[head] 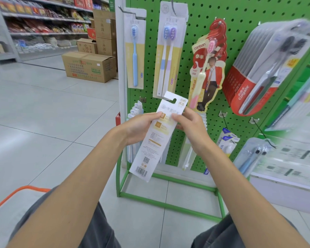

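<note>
Grey trouser knees fill the bottom edge, with an orange basket rim just beside the left one. Both bare forearms reach up from there to a white toothbrush pack, held in the air in front of the lower part of the green pegboard rack. The left hand grips the pack's left edge, thumb laid across the printed face and fingers curled behind it. The right hand pinches the upper right edge, thumb on the face and fingers tucked behind the card. The pack is tilted: its hang-hole tab points up and to the right, its barcode end down and to the left. Its printed back is turned to the camera, so the brush inside cannot be seen.

On the pegs above hang a single blue toothbrush pack, a twin pack, a red canban pack and a thick row of Colgate packs. More packs hang low on the rack behind the hands. At left, cardboard boxes stand on the tiled floor near stocked shelves
</note>
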Tool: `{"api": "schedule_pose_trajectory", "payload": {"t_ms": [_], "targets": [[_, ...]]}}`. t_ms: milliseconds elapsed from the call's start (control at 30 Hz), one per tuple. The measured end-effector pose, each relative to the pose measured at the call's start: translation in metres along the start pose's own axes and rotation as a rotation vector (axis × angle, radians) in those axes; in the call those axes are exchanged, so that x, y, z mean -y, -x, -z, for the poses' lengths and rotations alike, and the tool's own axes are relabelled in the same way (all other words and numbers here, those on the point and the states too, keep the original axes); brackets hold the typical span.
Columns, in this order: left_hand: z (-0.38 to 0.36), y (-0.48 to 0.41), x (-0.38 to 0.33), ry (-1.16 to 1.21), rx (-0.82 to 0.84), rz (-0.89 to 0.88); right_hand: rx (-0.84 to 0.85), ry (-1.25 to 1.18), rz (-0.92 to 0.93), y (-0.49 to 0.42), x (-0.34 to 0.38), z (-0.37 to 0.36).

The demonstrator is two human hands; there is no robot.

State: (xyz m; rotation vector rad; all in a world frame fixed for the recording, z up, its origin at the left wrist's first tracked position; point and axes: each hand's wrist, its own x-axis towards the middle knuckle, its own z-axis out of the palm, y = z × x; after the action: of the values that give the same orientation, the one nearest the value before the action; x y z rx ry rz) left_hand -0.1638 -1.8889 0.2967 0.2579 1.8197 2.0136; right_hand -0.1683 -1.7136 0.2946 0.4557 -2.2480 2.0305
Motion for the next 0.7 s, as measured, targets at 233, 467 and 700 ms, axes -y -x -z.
{"api": "schedule_pose_trajectory", "payload": {"t_ms": [233,467,700], "targets": [[0.003,-0.004,0.004,-0.032,-0.091,0.052,-0.107,-0.004,-0.064,-0.003,-0.005,-0.003],[-0.002,-0.007,0.004,0.043,-0.202,-0.073,0.062,0.264,0.028,0.004,-0.01,-0.017],[-0.001,-0.006,0.002,0.009,-0.313,-0.096,0.077,0.164,-0.065,0.005,-0.01,-0.015]]}}
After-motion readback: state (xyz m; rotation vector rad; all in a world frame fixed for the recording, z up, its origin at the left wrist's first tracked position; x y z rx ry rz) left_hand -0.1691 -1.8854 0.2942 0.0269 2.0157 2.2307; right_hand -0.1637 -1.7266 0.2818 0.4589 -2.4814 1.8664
